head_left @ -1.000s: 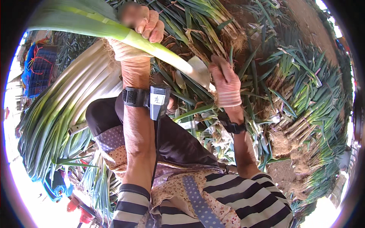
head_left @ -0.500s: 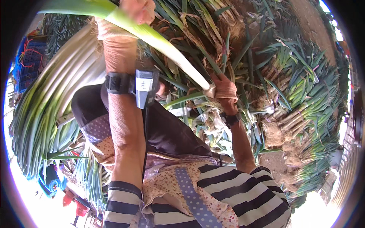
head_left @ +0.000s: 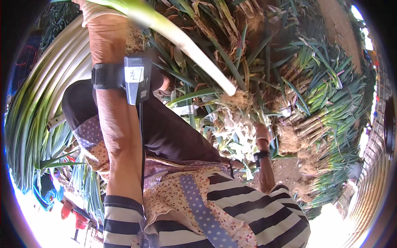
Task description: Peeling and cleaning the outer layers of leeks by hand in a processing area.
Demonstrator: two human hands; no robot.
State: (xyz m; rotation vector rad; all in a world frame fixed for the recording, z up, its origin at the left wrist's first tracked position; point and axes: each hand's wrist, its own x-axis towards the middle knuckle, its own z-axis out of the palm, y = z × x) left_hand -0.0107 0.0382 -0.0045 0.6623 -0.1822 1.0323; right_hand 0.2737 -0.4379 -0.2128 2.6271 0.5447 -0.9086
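Note:
A long leek [head_left: 194, 49] with a white shaft slants across the upper middle, its shaggy roots [head_left: 239, 100] hanging at the lower right end. Its green part runs to the top edge, where my left hand [head_left: 89, 9] is closed on it, partly cut off by the frame. Below the roots, apart from the leek, is my right hand [head_left: 261, 132], beside pale leaf scraps [head_left: 235, 128]. Its fingers are blurred, so whether they hold anything is unclear.
At left lies a big sheaf of leeks [head_left: 39, 103] with white shafts. Untrimmed leeks [head_left: 223, 25] with dry roots lie ahead. Rows of bundled leeks [head_left: 326, 111] fill the right side. My bent knee [head_left: 78, 99] is beside the left sheaf.
My right hand has left the leek's base and come down toward me; the roots now show. My left hand has shifted left and up, toward the frame's edge.

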